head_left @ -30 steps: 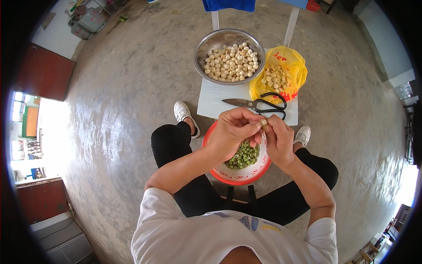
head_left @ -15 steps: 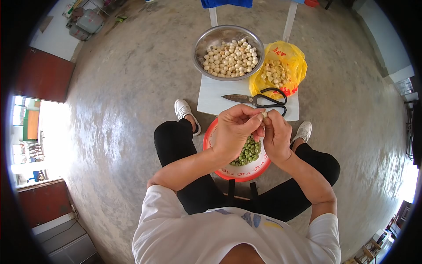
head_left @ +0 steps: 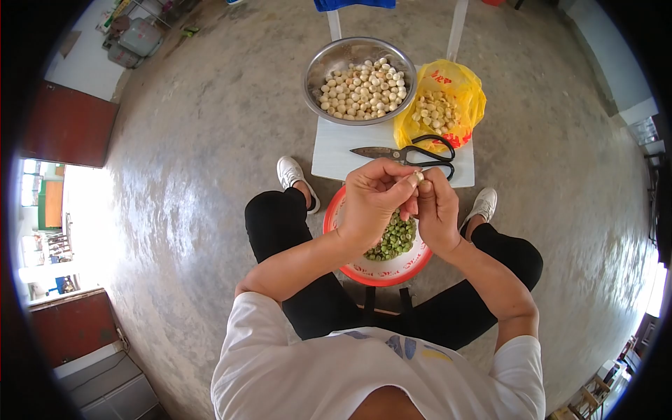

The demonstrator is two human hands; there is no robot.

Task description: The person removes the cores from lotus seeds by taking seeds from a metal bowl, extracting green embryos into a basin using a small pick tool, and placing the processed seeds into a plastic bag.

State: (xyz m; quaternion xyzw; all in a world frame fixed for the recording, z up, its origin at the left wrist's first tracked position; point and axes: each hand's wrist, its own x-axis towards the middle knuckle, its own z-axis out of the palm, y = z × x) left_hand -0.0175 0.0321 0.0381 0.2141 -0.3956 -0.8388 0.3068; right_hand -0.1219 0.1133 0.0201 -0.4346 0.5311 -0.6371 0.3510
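My left hand (head_left: 372,206) and my right hand (head_left: 439,213) meet in front of me, fingertips together. Pinched between them is a small pale round piece (head_left: 419,178), nut-like or seed-like and partly hidden by the fingers. Below the hands sits a red-rimmed white basin (head_left: 387,274) with chopped-looking green pieces (head_left: 394,241) in it. Just beyond the hands, black-handled scissors (head_left: 400,155) lie on a white board or stool top (head_left: 330,150). Farther back, a steel bowl (head_left: 314,73) holds many cream-coloured round pieces (head_left: 364,91).
Beside the bowl, an open yellow plastic bag (head_left: 472,94) contains pale flattish pieces (head_left: 435,112). My knees flank the basin. Gas cylinders (head_left: 140,36) stand far left on the concrete floor (head_left: 196,161), and a blue item (head_left: 355,3) is at the top edge.
The pale piece shows more clearly between my fingertips, and my right fingers have shifted slightly. The bowl, bag and scissors sit a little higher in view.
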